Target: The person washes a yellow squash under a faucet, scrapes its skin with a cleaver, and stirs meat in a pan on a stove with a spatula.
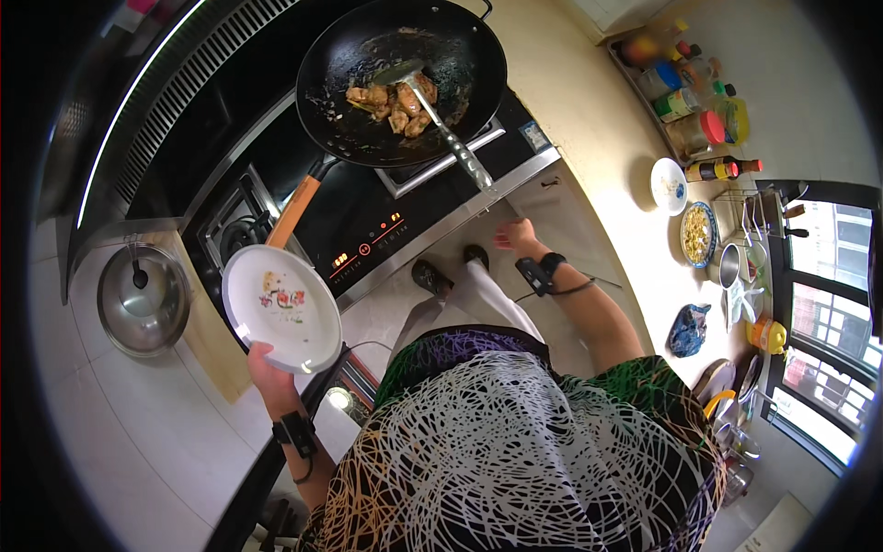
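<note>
My left hand (268, 364) grips the rim of a white plate (283, 310) with a floral print, held near the wooden handle (295, 210) of a black wok (331, 83). Browned pieces of meat (408, 103) lie in the wok, and a metal spatula (448, 134) rests over them, its handle reaching across the wok's rim. My right hand (514, 235) hangs beyond the cooktop's front edge, below the spatula's handle end, with fingers partly curled and touching nothing that I can see. The wok stands on a black gas cooktop (359, 214).
A second burner (241, 234) is beside the wok handle. A steel basin (143, 300) sits at the left. Along the right counter stand a small white dish (668, 186), a patterned bowl of food (698, 234), a steel pot (726, 266), a blue bag (689, 330) and several bottles and jars.
</note>
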The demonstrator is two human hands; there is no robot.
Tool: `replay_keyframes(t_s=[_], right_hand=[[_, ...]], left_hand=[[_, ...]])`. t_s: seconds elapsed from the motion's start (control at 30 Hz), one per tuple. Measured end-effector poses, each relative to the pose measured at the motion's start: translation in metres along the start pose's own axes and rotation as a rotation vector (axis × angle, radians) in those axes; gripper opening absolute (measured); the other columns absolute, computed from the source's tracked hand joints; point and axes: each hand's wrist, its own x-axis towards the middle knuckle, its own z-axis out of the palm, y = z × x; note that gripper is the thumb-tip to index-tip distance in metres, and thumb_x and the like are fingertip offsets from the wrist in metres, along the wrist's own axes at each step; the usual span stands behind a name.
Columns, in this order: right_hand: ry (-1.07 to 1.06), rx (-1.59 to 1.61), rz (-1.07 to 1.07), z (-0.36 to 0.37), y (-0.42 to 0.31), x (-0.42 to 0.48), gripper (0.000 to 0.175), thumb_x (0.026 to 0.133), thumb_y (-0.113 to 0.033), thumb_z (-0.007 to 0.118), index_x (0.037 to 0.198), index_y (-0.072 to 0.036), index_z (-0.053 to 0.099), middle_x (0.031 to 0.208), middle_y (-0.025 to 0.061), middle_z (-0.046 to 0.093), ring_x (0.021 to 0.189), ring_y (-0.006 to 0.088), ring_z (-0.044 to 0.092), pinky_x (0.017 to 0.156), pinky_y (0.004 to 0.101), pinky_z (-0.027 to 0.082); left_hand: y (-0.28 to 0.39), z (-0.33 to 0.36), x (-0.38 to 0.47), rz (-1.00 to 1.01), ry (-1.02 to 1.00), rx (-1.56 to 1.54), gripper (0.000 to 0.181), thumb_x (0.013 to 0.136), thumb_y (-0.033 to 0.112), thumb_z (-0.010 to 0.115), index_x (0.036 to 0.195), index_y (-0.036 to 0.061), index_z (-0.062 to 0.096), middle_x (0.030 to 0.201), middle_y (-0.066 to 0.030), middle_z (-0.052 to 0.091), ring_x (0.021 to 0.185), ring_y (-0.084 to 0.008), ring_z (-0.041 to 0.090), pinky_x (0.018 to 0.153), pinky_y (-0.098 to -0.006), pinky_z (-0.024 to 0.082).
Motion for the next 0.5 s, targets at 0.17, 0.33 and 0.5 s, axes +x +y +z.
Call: replay_keyframes(t_s=[0.17, 0.33, 0.5], right_hand=[[-0.135, 0.330, -0.037, -0.025, 0.056, -0.001, 0.031, 0.090, -0.019, 0.050, 0.116, -0.003, 0.044, 0.113, 0.0183, 0.052, 0.096, 0.0426, 0.057, 0.072, 0.0530, 0.052], [-0.223, 0.411, -0.229, -0.020, 0.036, -0.017, 0.029, 0.094, -0.016, 0.042, 0.119, 0.000, 0.046, 0.109, 0.0145, 0.057, 0.096, 0.0275, 0.060, 0.076, 0.0372, 0.053], [-0.206, 0.467, -0.292, -0.022, 0.023, -0.028, 0.023, 0.092, -0.010, 0.047, 0.113, -0.003, 0.051, 0.092, 0.0080, 0.059, 0.081, 0.0203, 0.059, 0.075, 0.0351, 0.054]], left_hand=[[-0.077, -0.057, -0.083, -0.075, -0.087, -0.121, 0.071, 0.060, 0.008, 0.043, 0.129, -0.0059, 0.037, 0.129, -0.0220, 0.044, 0.119, -0.0382, 0.043, 0.104, -0.0477, 0.033], [-0.148, -0.062, -0.102, -0.100, -0.071, -0.139, 0.070, 0.059, 0.006, 0.044, 0.127, -0.0069, 0.039, 0.127, -0.0221, 0.047, 0.117, -0.0389, 0.045, 0.103, -0.0486, 0.033], [-0.174, -0.054, -0.094, -0.166, -0.100, -0.123, 0.071, 0.059, 0.005, 0.044, 0.128, -0.0075, 0.038, 0.127, -0.0225, 0.046, 0.118, -0.0391, 0.044, 0.104, -0.0482, 0.033]])
